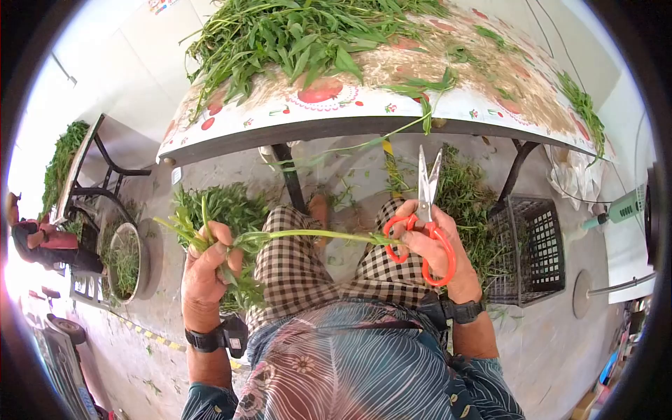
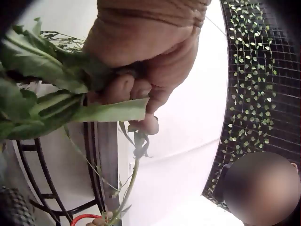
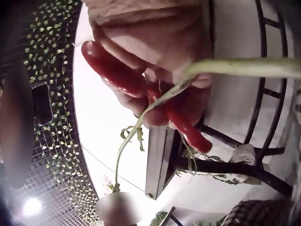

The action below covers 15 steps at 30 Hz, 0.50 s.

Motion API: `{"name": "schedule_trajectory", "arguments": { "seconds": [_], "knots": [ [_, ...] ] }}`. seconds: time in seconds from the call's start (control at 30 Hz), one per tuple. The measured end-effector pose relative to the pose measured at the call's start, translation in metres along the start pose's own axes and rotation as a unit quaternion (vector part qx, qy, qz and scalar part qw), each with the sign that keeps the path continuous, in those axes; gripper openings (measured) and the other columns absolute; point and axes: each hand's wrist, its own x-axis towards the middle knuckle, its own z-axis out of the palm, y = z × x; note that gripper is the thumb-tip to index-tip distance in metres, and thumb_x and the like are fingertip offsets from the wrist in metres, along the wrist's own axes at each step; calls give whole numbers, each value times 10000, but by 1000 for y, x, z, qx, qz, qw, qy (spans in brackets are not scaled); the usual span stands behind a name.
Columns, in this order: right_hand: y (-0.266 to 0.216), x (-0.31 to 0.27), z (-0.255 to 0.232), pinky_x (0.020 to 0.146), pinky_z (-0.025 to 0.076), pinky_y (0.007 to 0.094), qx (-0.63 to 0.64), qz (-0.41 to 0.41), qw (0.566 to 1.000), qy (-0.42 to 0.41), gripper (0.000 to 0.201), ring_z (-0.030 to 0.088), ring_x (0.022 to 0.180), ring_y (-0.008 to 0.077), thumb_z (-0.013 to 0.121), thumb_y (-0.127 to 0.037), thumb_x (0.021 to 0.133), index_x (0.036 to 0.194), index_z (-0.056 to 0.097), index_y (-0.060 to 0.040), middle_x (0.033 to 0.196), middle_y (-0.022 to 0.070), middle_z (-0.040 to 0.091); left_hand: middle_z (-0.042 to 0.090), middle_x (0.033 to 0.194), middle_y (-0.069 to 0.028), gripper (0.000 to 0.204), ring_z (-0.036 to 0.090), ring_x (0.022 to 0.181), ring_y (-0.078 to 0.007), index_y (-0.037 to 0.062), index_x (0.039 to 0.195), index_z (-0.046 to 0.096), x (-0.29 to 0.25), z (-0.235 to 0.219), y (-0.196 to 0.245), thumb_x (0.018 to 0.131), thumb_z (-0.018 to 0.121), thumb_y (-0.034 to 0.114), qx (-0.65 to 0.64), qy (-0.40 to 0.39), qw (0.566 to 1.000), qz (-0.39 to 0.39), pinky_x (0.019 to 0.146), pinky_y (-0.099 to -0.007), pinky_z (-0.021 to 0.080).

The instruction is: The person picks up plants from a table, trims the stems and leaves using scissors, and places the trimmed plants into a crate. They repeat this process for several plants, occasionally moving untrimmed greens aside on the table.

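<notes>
1. Well out to the left of the left hand, a basin point(image 1: 143, 260) with greens in it stands on the floor.
2. The left hand point(image 1: 208, 264) is curled round a bunch of greens point(image 2: 44, 66); stems poke out past the fingers and leaves hang below the grip. A firm but light hold seems best, since a hard squeeze would probably bruise soft leaves.
3. Beyond and below the left hand, a leafy heap point(image 1: 234, 199) lies on the floor.
4. Between the hands, a long stem point(image 1: 315, 233) runs almost level from the left hand to the right fingertips. It looks fairly straight, and a gentle, even pull should serve better than a jerk.
5. The right hand point(image 1: 435, 253) holds red-handled scissors point(image 1: 424, 206) and pinches the stem's end at the same time. The blades stand slightly apart, pointing away from the body; the stem lies by the handles, not between the blades. Doing two jobs in one grip may be awkward, so the tips are best aimed clear of the left fingers.
6. To the right of the right hand stands a black crate point(image 1: 527, 259); beyond both hands, a table point(image 1: 315, 124) bears more greens.
</notes>
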Motion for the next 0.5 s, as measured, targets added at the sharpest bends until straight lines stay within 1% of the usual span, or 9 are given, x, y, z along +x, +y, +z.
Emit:
{"name": "schedule_trajectory", "arguments": {
  "seconds": [0.1, 0.13, 0.17, 0.23, 0.27, 0.37, 0.4, 0.47, 0.5],
  "knots": [
    [-3, -2, 3, 596, 431, 236, 2, 25, 1000, -12, 266, 502, 671, 85, 547, 32, 786, 1045, 509, -14, 785, 22, 539, 599, 752, -65, 201, 474, 487, -83, 62, 993, 538, 4, 1, 3, 860, 567, 211, 51, 92, 994, -35, 390, -195, 328],
    [-1, -1, 2, 602, 430, 233, -19, 27, 999, -7, 261, 501, 674, 79, 554, 28, 784, 1038, 516, -15, 782, 18, 542, 614, 865, -64, 207, 517, 596, -71, 66, 1000, 575, 8, -5, 1, 879, 532, 229, 114, 71, 991, -4, 438, -186, 347],
    [4, 1, 0, 608, 430, 229, -39, 28, 999, -1, 255, 500, 677, 73, 561, 24, 783, 1032, 522, -16, 778, 14, 544, 615, 842, -52, 197, 518, 626, -70, 67, 983, 590, 8, -3, 4, 878, 519, 218, 190, 107, 976, 7, 466, -193, 354],
    [9, 4, -1, 619, 430, 222, -85, 33, 996, 9, 249, 500, 681, 63, 578, 14, 776, 1020, 535, -18, 770, 3, 547, 617, 796, -30, 193, 519, 688, -67, 68, 949, 618, 6, 6, 12, 876, 495, 197, 337, 176, 925, 26, 523, -207, 368],
    [10, 5, 0, 623, 431, 217, -111, 36, 993, 15, 249, 501, 683, 59, 588, 10, 771, 1014, 541, -20, 766, -4, 548, 632, 842, -29, 201, 550, 753, -72, 63, 940, 643, 5, 11, 15, 870, 491, 174, 297, 167, 940, 27, 598, -225, 414],
    [7, 5, 6, 636, 435, 211, -138, 54, 989, 3, 255, 505, 688, 53, 602, 3, 760, 1008, 554, -26, 761, -17, 549, 640, 874, -47, 211, 573, 812, -102, 57, 959, 640, 7, 27, 11, 871, 466, 138, 347, 109, 930, 56, 668, -250, 448],
    [5, 6, 9, 640, 436, 210, -138, 61, 989, -7, 258, 507, 690, 52, 604, 2, 757, 1009, 557, -28, 761, -19, 549, 640, 934, -56, 241, 586, 854, -133, 39, 965, 637, 7, 44, 14, 877, 423, 105, 411, 72, 907, 48, 733, -293, 469],
    [-2, 8, 18, 646, 438, 209, -113, 65, 991, -23, 264, 508, 698, 49, 604, 2, 754, 1012, 559, -31, 765, -23, 550, 629, 977, -85, 227, 596, 918, -197, 49, 1028, 607, 10, 57, 1, 827, 502, 39, 498, -54, 861, 89, 803, -325, 477],
    [-5, 9, 20, 649, 439, 209, -100, 67, 992, -30, 267, 509, 702, 47, 603, 2, 752, 1014, 559, -32, 767, -25, 551, 618, 986, -113, 263, 601, 921, -246, 48, 1047, 590, 13, 65, -6, 792, 537, 15, 513, -112, 834, 169, 763, -323, 492]
  ]
}}
